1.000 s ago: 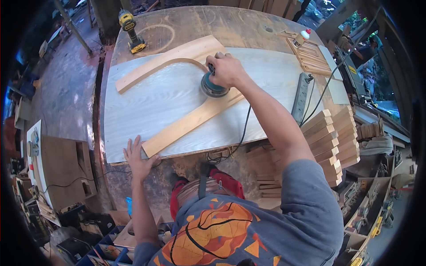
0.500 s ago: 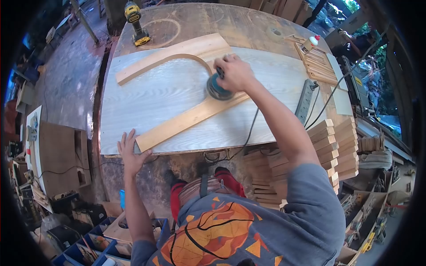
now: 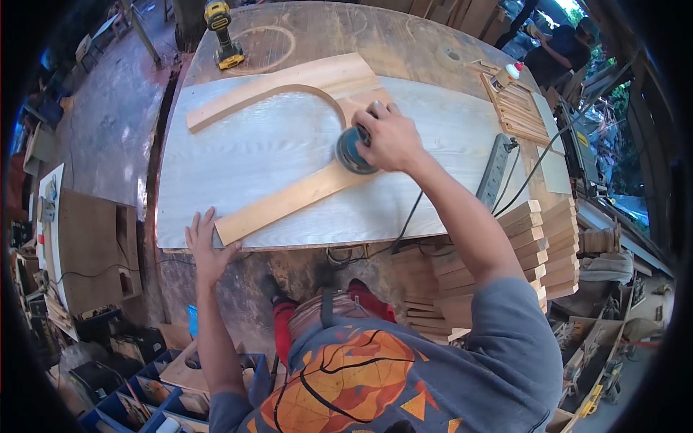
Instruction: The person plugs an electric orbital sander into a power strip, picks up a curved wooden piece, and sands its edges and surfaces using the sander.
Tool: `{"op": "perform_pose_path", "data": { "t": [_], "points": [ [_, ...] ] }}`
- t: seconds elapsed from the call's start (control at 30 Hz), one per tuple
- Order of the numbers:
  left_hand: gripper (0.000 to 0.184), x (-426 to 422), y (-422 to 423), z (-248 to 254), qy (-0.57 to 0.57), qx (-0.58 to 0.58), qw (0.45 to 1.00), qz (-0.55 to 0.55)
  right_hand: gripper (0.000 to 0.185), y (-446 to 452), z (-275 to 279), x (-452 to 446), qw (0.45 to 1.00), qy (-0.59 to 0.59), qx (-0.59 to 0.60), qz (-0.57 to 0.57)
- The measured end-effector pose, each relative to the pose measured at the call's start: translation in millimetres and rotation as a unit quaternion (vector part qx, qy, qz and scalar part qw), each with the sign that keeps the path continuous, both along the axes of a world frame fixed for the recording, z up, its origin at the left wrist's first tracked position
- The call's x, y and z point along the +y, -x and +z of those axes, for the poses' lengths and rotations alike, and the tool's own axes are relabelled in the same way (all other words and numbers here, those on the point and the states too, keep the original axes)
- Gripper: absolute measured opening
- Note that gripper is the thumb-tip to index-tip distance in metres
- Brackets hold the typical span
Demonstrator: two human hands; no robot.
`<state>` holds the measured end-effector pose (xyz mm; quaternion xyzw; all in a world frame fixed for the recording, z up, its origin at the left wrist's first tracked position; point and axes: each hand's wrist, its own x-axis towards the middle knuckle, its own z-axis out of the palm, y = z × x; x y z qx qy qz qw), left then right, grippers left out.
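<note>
A U-shaped wooden piece [image 3: 285,202] lies on a pale wood-grain board [image 3: 231,155] on the workbench, its curve toward the right. My right hand [image 3: 392,137] is wrapped round a teal and black orbital sander [image 3: 354,151], whose pad sits on the curved part of the wood. A black cord [image 3: 413,216] runs down from the sander toward the bench's near edge. At that edge, my left hand [image 3: 209,245] rests with fingers spread on the board, against the end of the near leg of the wood.
A yellow and black cordless drill [image 3: 225,36] stands at the back left. To the right are a power strip [image 3: 495,169], a glue bottle [image 3: 505,76] and a slatted wooden frame [image 3: 521,114]. Stacked wood strips [image 3: 530,238] stand near right. Another person [image 3: 559,54] is at the far right.
My right hand has moved the sander slightly down toward the near leg. My left hand stays at the end of the wood. The other person shows more fully at the far right.
</note>
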<state>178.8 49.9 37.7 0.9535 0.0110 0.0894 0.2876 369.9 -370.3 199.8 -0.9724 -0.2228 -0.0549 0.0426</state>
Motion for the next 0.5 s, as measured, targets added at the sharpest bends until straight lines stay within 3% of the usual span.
{"op": "perform_pose_path", "data": {
  "t": [0.33, 0.43, 0.5],
  "points": [
    [0.077, 6, 1, -2, -0.02, 0.002, 1.0, -0.006, 0.044, -69, 6, 27, 0.999, 0.004, 0.033, -0.026],
    [0.087, 3, -2, 8, -0.035, 0.034, 0.999, -0.022, 0.044, -41, 5, 20, 0.999, 0.027, 0.041, -0.011],
    [0.103, -23, -6, 24, -0.099, 0.074, 0.991, 0.043, 0.044, -16, 6, 11, 0.998, 0.02, 0.054, -0.009]
  ]
}}
